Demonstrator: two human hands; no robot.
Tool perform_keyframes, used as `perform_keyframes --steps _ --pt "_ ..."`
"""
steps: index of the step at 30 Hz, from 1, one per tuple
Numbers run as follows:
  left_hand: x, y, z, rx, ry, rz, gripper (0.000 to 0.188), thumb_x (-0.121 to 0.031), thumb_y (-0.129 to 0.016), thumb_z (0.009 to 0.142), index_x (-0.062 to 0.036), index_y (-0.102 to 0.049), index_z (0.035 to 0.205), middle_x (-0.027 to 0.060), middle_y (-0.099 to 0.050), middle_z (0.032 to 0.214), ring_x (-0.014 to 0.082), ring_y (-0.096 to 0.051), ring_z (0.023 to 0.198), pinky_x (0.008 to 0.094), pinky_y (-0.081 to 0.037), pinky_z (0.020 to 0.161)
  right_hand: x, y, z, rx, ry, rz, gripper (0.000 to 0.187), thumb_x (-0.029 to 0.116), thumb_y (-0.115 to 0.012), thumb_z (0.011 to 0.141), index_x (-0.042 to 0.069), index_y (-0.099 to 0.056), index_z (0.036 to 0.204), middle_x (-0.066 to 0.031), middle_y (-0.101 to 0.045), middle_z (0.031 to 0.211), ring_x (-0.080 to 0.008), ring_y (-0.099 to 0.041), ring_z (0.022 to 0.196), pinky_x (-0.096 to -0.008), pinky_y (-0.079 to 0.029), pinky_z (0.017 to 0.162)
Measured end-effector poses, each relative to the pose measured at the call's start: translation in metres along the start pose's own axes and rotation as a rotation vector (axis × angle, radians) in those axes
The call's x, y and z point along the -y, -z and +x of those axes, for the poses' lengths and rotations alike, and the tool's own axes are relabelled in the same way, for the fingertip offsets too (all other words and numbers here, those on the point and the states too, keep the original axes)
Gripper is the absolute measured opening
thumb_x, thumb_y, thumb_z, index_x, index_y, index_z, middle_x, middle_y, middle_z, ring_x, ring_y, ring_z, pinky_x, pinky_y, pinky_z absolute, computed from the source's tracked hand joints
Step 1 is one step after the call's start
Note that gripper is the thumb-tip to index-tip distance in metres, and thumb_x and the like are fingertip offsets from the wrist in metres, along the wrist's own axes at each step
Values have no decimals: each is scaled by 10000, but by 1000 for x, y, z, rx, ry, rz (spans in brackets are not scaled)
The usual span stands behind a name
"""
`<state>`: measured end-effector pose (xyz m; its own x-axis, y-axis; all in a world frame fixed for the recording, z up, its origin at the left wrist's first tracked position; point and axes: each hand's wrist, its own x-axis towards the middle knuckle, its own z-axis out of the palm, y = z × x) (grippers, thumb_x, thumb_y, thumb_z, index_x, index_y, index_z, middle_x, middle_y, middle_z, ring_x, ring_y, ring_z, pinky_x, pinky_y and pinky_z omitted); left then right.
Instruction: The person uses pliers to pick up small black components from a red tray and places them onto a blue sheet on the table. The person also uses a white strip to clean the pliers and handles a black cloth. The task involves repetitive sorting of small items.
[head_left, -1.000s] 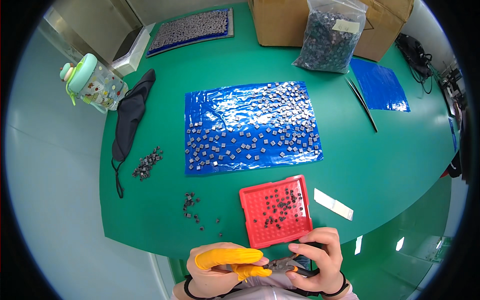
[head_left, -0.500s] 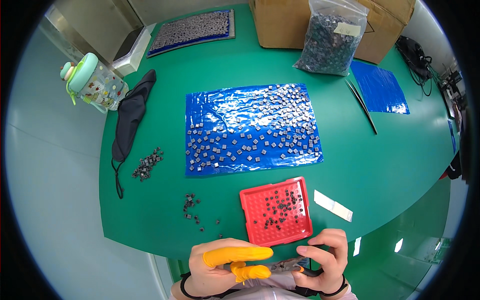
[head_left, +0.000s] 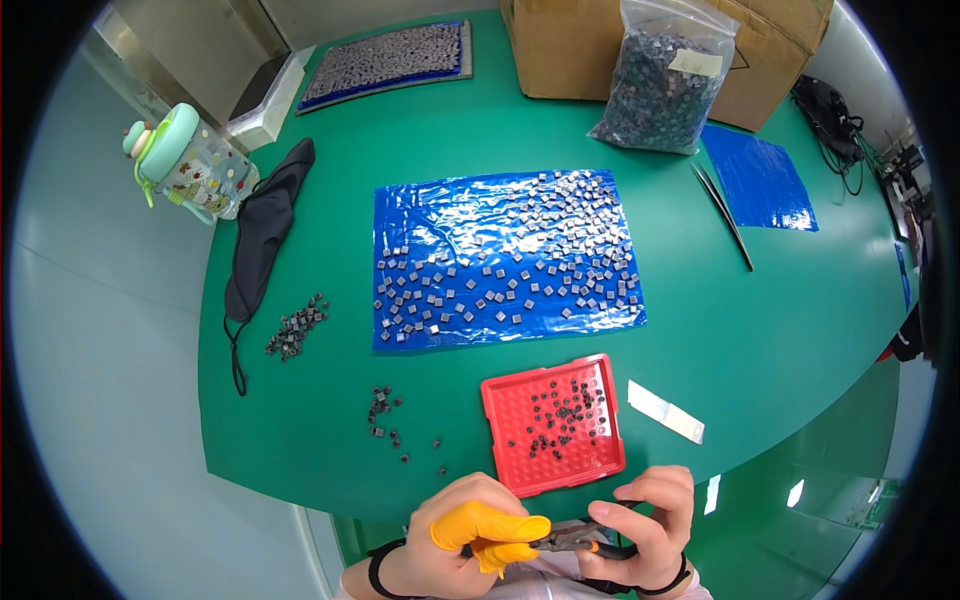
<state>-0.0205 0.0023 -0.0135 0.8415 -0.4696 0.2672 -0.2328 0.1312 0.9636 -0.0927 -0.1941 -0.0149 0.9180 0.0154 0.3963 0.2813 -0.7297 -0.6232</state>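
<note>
pliers point(head_left: 568, 538): handles part-hidden by right hand point(head_left: 648, 535) | left hand point(head_left: 462, 540): pinch contents indistinct | box point(head_left: 562, 50): top cut off

I watched through the left one of two wide fisheye cameras worn side by side on the person's head. My view looked down and forward, upright, from above the near edge of a green table point(head_left: 320, 430). The left hand point(head_left: 440, 555) and right hand point(head_left: 655, 535) came in low and close to the lens, while a cardboard box point(head_left: 560, 50) stood well back, at the top. Straight edges curved toward the dark round rim.
</note>
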Motion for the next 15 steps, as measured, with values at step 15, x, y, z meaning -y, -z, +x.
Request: perform_keyframes --steps 15 --pt "11 -4 -8 56 -122 51 128 -93 -526 914 -1 -528 1003 110 -522 722 223 -442 562 356 -348 557 1 -1 -3 6 40 -97 414 348 -756 644 195 -634 1008 -38 -484 947 -226 -480 802 -375 -366 687"
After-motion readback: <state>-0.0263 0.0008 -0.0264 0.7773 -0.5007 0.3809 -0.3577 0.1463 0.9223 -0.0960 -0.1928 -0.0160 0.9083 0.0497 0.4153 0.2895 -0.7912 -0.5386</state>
